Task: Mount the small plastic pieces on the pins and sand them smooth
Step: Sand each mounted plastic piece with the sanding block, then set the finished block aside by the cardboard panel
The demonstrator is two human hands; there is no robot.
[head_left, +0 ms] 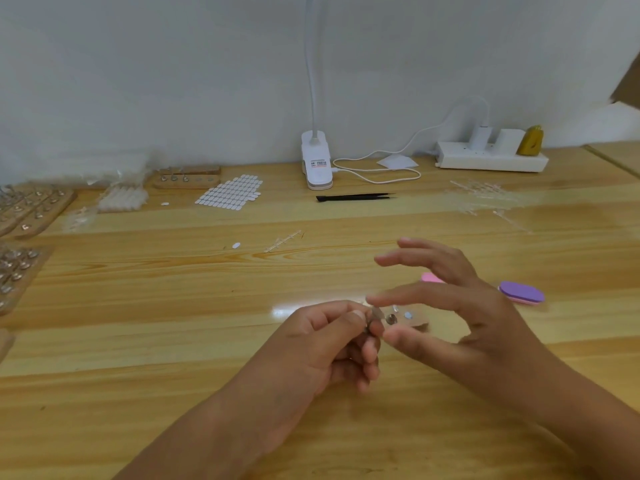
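We're mid-mounting: left hand (332,341) pinches a pin (370,326), right hand (464,306) loose, maybe seating a piece (378,312); sander (521,292) untouched at three o'clock.

1. A lamp base (317,161) is placed at the back of the worktop (173,289), with tweezers (353,197) laid before it.
2. A power strip (491,159) is set to its right, a sheet of pieces (228,192) to its left.
3. At the left edge, pin boards (34,206) are kept.

lamp clip (317,161), small label, print too blurred to read
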